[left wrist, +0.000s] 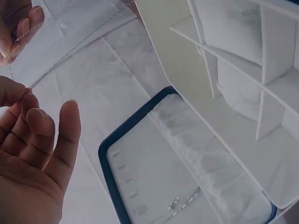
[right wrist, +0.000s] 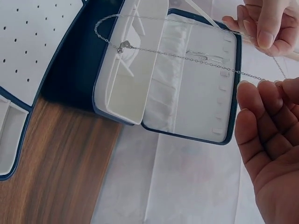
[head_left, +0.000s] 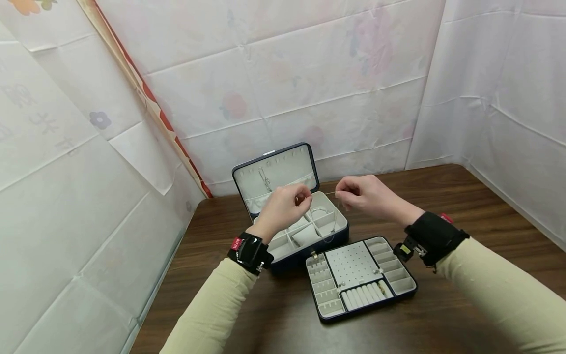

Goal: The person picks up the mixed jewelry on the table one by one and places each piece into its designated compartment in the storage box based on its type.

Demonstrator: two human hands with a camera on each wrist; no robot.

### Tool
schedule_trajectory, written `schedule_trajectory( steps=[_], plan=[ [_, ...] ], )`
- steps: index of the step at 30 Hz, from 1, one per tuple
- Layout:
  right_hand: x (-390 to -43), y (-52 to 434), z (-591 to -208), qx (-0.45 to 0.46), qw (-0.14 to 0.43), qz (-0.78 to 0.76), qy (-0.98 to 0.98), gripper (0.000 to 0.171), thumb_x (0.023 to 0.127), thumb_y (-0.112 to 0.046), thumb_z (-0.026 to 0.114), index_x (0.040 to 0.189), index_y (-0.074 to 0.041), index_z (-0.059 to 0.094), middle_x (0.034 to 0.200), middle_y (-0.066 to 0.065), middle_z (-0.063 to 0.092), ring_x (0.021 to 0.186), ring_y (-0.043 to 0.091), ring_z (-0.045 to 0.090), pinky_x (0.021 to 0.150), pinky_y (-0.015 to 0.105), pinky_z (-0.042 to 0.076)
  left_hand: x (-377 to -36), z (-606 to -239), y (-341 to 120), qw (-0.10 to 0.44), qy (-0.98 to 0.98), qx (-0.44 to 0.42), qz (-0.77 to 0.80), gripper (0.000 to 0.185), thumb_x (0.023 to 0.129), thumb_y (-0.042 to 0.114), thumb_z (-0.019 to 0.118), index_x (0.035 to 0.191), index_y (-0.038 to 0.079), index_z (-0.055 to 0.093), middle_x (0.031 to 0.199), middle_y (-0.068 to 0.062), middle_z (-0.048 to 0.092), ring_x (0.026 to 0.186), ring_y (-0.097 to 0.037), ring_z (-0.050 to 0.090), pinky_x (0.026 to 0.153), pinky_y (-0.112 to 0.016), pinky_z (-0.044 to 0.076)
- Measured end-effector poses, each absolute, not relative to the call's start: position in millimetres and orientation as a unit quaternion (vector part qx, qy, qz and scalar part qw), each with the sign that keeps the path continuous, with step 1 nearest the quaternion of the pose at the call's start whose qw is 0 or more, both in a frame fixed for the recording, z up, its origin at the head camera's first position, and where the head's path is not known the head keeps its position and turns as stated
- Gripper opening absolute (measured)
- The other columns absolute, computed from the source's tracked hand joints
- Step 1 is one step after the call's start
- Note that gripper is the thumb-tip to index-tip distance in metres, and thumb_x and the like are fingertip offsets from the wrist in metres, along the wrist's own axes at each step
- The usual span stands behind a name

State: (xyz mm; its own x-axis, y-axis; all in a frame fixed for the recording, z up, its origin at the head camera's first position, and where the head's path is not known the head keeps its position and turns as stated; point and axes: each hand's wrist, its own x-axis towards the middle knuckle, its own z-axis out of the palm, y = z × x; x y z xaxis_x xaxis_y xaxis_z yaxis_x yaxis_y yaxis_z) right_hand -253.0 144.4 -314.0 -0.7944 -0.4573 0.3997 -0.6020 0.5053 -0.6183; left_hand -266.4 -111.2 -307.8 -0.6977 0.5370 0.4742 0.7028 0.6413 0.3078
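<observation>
A thin silver chain necklace (right wrist: 187, 58) hangs in a loop between my two hands, with a small pendant (right wrist: 125, 45) at its low end. My left hand (head_left: 285, 207) pinches one part of the chain between thumb and finger. Pinching another part, my right hand (head_left: 369, 196) is a short way to the right at about the same height. Both hands are above the navy jewelry box (head_left: 287, 260), whose lid (head_left: 283, 167) stands raised behind it. White compartments inside the box hold a pillow (head_left: 306, 236) and a bracelet (head_left: 319, 210).
In front of the box lies a navy-edged jewelry tray (head_left: 351, 263) with side compartments, a perforated panel and ring rolls (head_left: 364, 295). Silver jewelry (head_left: 265, 180) hangs inside the lid. Wood tabletop (head_left: 212, 236) surrounds them; printed white sheets (head_left: 283, 73) stand behind.
</observation>
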Motion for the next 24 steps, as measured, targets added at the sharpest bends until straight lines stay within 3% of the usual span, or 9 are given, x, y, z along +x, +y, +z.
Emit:
schedule_trajectory(
  steps=[8, 18, 24],
  plan=[
    [-252, 149, -316, 0.297, 0.086, 0.394, -0.865, 0.008, 0.102, -0.017, 0.064, 0.096, -0.015, 0.067, 0.073, 0.004, 0.065, 0.064, 0.016, 0.058, 0.059, 0.028, 0.046, -267, -303, -120, 0.219, -0.89, -0.354, -0.187, 0.006, 0.097, 0.01, 0.064, 0.093, 0.012, 0.069, 0.077, 0.004, 0.065, 0.064, -0.009, 0.055, 0.058, -0.024, 0.044],
    [-250, 150, -318, 0.29, 0.066, 0.405, -0.865, 0.006, 0.102, -0.016, 0.063, 0.098, -0.015, 0.067, 0.074, 0.001, 0.064, 0.07, 0.03, 0.063, 0.06, 0.029, 0.046, -268, -293, -133, 0.258, -0.889, -0.346, -0.15, 0.005, 0.099, 0.011, 0.064, 0.097, 0.01, 0.069, 0.083, 0.001, 0.065, 0.07, -0.011, 0.056, 0.062, -0.027, 0.048],
    [-249, 146, -319, 0.291, 0.057, 0.416, -0.86, 0.008, 0.103, -0.017, 0.062, 0.1, -0.012, 0.068, 0.075, 0.006, 0.065, 0.071, 0.029, 0.063, 0.062, 0.028, 0.048, -270, -290, -139, 0.276, -0.882, -0.348, -0.16, 0.006, 0.1, 0.013, 0.065, 0.1, 0.01, 0.07, 0.09, -0.001, 0.067, 0.071, -0.012, 0.056, 0.063, -0.027, 0.048]
  ],
)
